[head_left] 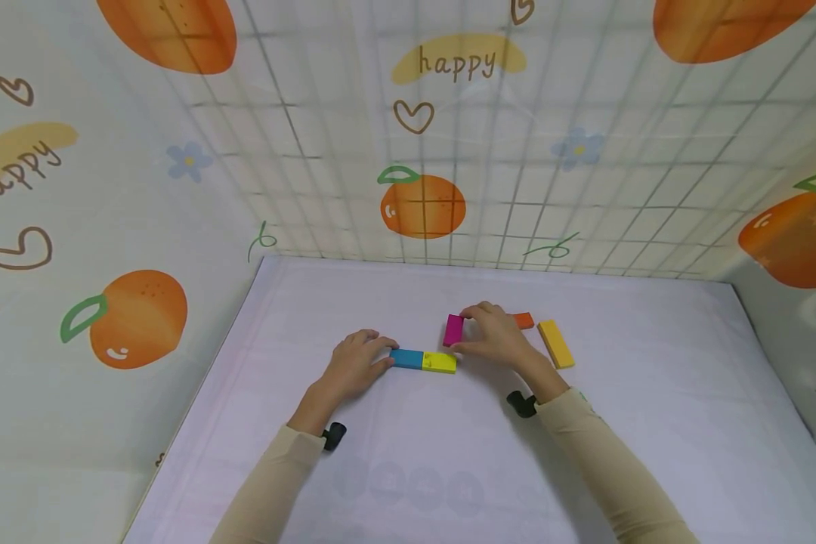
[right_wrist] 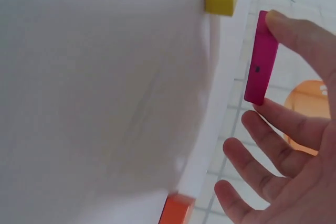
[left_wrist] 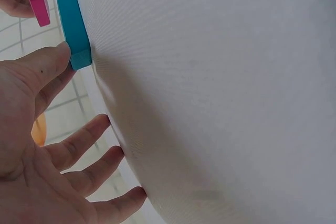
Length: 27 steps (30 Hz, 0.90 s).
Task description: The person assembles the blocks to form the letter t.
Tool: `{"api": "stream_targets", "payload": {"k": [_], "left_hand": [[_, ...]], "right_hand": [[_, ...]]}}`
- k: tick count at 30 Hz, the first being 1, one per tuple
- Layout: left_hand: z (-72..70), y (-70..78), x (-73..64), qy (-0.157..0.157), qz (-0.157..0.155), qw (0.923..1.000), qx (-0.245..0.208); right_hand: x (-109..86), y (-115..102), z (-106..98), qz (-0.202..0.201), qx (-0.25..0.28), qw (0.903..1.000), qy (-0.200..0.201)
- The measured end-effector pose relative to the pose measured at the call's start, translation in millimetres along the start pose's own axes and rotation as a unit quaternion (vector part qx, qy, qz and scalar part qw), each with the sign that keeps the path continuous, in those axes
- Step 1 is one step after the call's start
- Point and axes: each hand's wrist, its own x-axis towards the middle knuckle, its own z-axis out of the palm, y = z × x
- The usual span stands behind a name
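Between its thumb and index finger, my right hand [head_left: 493,332] pinches a magenta block [head_left: 453,330] by its two ends; the right wrist view shows this block [right_wrist: 261,59] held off the table. My left hand [head_left: 357,363] holds the left end of a blue block [head_left: 406,359] with thumb and index finger, its other fingertips touching the table, as the left wrist view shows. End to end with the blue block lies a yellow block [head_left: 440,363], just nearer than the magenta one. Behind the right hand, an orange-red block [head_left: 524,321] is partly hidden.
To the right of the orange-red block, an amber-yellow block [head_left: 556,344] lies at a slant on the white table [head_left: 408,483]. Cloth walls printed with oranges and a grid rise behind the table and at both sides.
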Motion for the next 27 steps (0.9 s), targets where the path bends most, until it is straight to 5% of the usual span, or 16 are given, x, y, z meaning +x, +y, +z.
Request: {"api": "stream_targets", "payload": {"k": [27], "left_hand": [[-0.8, -1.1, 0.1, -0.013, -0.004, 0.9999, -0.007]], "right_hand": [[23.1, -28.1, 26.6, -0.007, -0.024, 0.9993, -0.028]]}}
